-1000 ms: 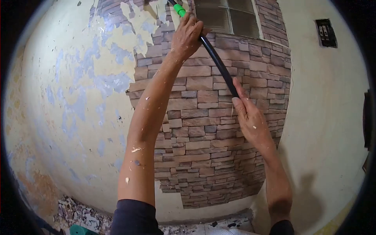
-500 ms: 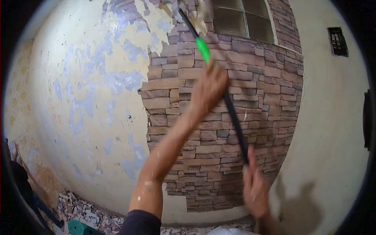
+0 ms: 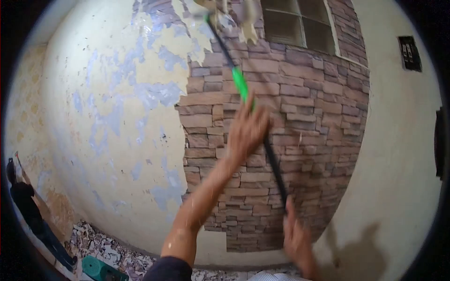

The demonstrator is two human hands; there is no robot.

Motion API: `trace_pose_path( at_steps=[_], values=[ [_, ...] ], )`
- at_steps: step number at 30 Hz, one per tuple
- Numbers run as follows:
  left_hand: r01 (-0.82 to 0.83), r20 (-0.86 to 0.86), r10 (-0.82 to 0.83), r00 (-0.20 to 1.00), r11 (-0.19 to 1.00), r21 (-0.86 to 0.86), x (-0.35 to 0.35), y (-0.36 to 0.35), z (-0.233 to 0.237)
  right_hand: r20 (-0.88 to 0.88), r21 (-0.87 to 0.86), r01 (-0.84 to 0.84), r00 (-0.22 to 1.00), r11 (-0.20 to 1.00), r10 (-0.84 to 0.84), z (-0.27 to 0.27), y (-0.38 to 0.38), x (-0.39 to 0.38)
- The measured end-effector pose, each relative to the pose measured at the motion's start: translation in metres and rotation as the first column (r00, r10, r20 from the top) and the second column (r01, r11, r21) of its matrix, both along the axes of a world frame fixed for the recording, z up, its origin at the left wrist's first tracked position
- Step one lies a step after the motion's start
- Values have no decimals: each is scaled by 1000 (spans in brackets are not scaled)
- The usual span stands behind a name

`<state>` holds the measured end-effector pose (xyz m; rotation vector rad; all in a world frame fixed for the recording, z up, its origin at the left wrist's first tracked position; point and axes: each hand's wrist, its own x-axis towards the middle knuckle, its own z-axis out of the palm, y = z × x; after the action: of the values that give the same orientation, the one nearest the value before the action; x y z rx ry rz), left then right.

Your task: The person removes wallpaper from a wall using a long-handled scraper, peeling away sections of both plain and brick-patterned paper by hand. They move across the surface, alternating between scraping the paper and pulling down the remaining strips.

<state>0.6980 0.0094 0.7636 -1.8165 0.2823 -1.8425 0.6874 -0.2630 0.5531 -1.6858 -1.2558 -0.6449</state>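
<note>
1. Head view showed a long pole [image 3: 274, 168] slanting up across the wall, its top leaning left and its lower end low and right.
2. The pole was thin and black, with a bright green sleeve [image 3: 240, 84] partway up the shaft.
3. Its head [image 3: 213, 18] lay against the wall near the top edge, among torn, pale flaps of paper; the head's shape was too blurred to make out.
4. The left hand [image 3: 248, 131] was wrapped round the pole just below the sleeve, arm stretched upward and flecked with pale specks.
5. The right hand [image 3: 295, 239] was closed on the pole's lower end, one finger lying up along the shaft; it was blurred.
6. Behind the pole hung brick-pattern wallpaper [image 3: 309, 117], its left edge ragged.
7. Left of it the bare wall [image 3: 108, 117] was yellowish with blue-grey patches.
8. A window [image 3: 300, 23] sat at the top, right of the pole's head.
9. Scraps [image 3: 110, 255] littered the floor at the wall's foot, with a green item [image 3: 98, 270] among them.
10. Another person [image 3: 23, 201] in dark clothes stood at the far left by the wall.
11. A dark plate [image 3: 409, 54] was set in the plain wall on the right.
</note>
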Motion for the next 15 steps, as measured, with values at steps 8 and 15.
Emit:
trace_pose_path(
  at_steps=[8, 15],
  values=[
    [66, -15, -69, 998, 985, -158, -65, 6, -83, -268, -151, -45, 963, 987, 3, -38, -7, -70],
    [46, 273, -33, 962, 998, -41, -47, 128, 173, 51, -22, 41, 998, 999, -40, 193, 116, -31]
  ],
)
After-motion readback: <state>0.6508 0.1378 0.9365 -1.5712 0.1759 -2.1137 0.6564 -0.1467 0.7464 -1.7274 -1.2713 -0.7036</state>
